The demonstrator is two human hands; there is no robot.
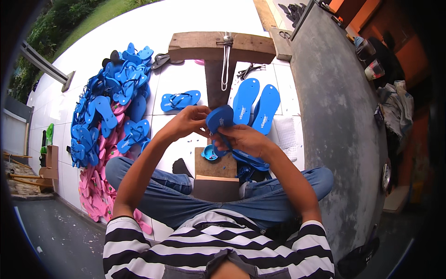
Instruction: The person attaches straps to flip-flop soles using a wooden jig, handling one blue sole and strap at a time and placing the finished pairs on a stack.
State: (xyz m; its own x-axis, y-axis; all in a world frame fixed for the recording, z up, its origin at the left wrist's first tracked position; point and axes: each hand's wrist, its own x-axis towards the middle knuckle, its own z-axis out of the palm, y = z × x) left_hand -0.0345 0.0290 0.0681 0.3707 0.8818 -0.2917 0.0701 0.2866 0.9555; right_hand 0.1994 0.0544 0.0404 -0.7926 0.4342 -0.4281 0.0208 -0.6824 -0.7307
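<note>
A blue flip-flop [219,117] is held up between my two hands, its sole bent and a blue strap hanging on its near side. My right hand [244,140] grips it from the right, thumb and fingers pressed around the strap area. At the sole's left edge, my left hand [189,122] has its fingers curled in against it; the fingertips are partly hidden. Just below is a small blue bowl [210,152] on a brown wooden board [216,168]. Two blue soles [246,100] [266,108] lie flat beyond my right hand, and a strapped blue flip-flop [180,101] lies beyond my left.
A wooden T-shaped stand [220,69] with a metal wire loop [226,60] rises ahead. Heaped on the left are blue flip-flops [103,111] and pink flip-flops [96,195]. Black pliers-like tools [251,70] and a white cloth [285,138] lie right, beside a grey concrete ledge [339,116].
</note>
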